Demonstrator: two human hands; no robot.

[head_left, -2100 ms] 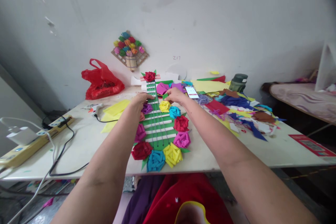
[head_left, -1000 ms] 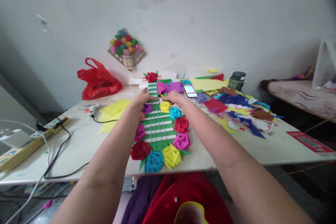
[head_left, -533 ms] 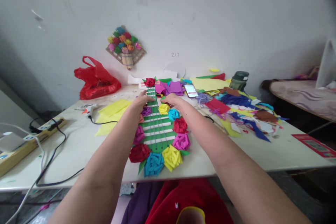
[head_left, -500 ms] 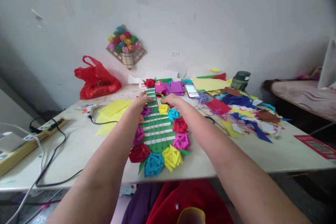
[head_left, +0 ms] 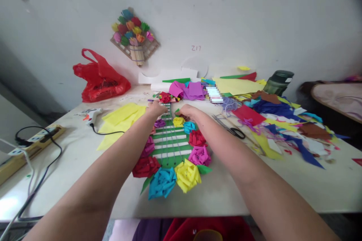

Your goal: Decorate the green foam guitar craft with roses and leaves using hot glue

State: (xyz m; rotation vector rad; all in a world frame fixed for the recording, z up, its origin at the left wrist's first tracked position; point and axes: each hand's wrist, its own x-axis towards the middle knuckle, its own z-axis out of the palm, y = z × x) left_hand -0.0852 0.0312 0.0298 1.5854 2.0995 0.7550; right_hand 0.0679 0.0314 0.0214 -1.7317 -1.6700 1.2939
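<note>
A green paper guitar (head_left: 171,143) with white strips and thin strings lies on the table, its neck pointing away from me. Around its body sit crumpled-paper roses, among them a blue rose (head_left: 162,183), a yellow rose (head_left: 187,175) and a magenta rose (head_left: 200,156). At the far end of the neck is a red rose (head_left: 165,98). My left hand (head_left: 156,109) is closed at the left edge of the neck. On the other side, my right hand (head_left: 187,110) curls over the upper right edge, above a small yellow rose (head_left: 178,122); its fingertips are partly hidden.
To the left are yellow paper sheets (head_left: 124,118), a glue gun (head_left: 93,115), a power strip (head_left: 36,145) and a red plastic bag (head_left: 103,79). On the right lie scissors (head_left: 234,131), a phone (head_left: 214,94), paper scraps (head_left: 283,128) and a dark bottle (head_left: 278,83).
The neck's far end has come down toward the table, uncovering pens behind the red rose. The guitar's near end sits farther from the table's front edge. My view has shifted closer.
</note>
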